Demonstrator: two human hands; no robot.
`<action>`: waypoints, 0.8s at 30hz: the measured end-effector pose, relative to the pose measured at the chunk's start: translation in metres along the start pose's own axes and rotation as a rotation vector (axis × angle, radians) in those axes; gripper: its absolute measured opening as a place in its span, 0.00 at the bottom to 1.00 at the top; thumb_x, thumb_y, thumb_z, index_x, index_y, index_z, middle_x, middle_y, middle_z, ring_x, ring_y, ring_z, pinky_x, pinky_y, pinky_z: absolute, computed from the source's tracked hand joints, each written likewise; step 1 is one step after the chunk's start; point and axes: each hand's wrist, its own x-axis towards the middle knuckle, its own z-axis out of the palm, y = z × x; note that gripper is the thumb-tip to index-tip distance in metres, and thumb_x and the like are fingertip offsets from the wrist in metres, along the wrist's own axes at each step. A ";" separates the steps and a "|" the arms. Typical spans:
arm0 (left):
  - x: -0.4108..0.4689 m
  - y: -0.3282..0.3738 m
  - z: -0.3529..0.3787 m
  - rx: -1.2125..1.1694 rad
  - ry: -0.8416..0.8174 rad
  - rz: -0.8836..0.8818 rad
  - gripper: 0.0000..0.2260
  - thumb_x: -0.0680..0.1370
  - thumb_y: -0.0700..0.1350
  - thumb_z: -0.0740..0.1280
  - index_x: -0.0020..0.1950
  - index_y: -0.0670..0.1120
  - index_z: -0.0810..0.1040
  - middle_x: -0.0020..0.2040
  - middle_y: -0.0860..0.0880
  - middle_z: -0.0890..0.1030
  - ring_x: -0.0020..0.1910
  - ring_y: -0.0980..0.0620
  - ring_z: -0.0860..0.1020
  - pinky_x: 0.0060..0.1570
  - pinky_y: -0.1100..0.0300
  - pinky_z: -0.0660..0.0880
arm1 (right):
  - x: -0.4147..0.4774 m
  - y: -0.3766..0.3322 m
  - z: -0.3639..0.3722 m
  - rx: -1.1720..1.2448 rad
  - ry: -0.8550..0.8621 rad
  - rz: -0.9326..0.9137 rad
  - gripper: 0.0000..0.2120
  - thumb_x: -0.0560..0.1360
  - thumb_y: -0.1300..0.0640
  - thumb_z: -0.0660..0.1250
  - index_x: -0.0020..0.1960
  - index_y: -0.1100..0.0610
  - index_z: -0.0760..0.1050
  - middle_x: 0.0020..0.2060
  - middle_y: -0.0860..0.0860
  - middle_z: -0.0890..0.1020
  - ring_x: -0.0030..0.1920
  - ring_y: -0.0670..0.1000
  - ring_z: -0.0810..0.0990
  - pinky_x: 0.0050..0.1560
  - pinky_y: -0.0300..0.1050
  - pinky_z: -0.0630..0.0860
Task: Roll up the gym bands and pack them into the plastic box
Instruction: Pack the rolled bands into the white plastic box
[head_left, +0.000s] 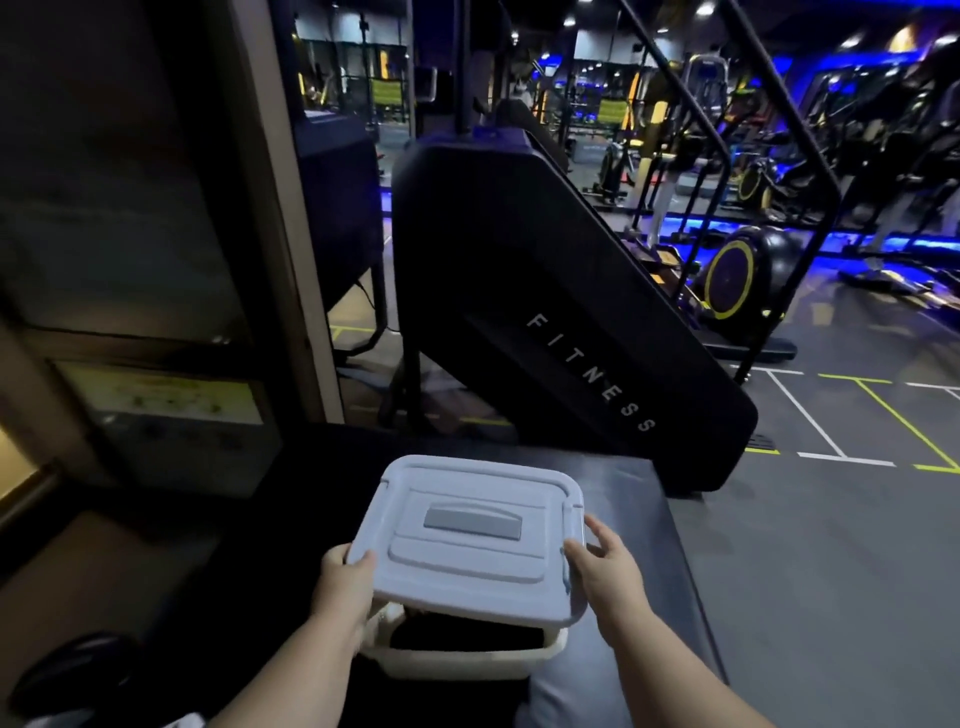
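Gym machines (545, 312) stand behind a dark surface (628, 488), at whose near end a white box (467, 662) lies under its grey lid (467, 540), long axis left-right, gripped at either end by left hand (343, 577) and right hand (605, 564), thumbs on top.

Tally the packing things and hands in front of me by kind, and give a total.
Boxes: 1, the plastic box, its dark contents unidentifiable.
Lids: 1, the grey lid, tilted above it.
Hands: 2, the left hand and right hand, gripping the lid's sides.
Total: 4.
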 end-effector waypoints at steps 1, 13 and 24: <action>-0.002 -0.001 -0.004 0.033 0.002 0.009 0.09 0.80 0.42 0.63 0.60 0.43 0.73 0.50 0.42 0.80 0.49 0.40 0.79 0.54 0.42 0.77 | 0.001 0.003 0.004 -0.013 0.003 0.001 0.22 0.77 0.59 0.66 0.69 0.46 0.70 0.47 0.51 0.82 0.47 0.53 0.82 0.48 0.51 0.79; 0.001 -0.035 -0.023 0.610 0.083 0.080 0.08 0.79 0.50 0.66 0.53 0.47 0.73 0.56 0.44 0.73 0.43 0.46 0.76 0.35 0.58 0.69 | 0.005 0.034 0.029 -0.327 -0.018 0.029 0.27 0.74 0.55 0.69 0.72 0.51 0.66 0.64 0.53 0.77 0.59 0.54 0.76 0.59 0.48 0.72; 0.008 -0.055 -0.024 0.632 0.003 0.072 0.10 0.79 0.48 0.66 0.57 0.47 0.72 0.51 0.50 0.78 0.46 0.49 0.77 0.42 0.57 0.72 | 0.015 0.051 0.034 -0.443 0.015 0.037 0.24 0.77 0.55 0.66 0.71 0.47 0.67 0.62 0.49 0.79 0.57 0.53 0.77 0.48 0.41 0.66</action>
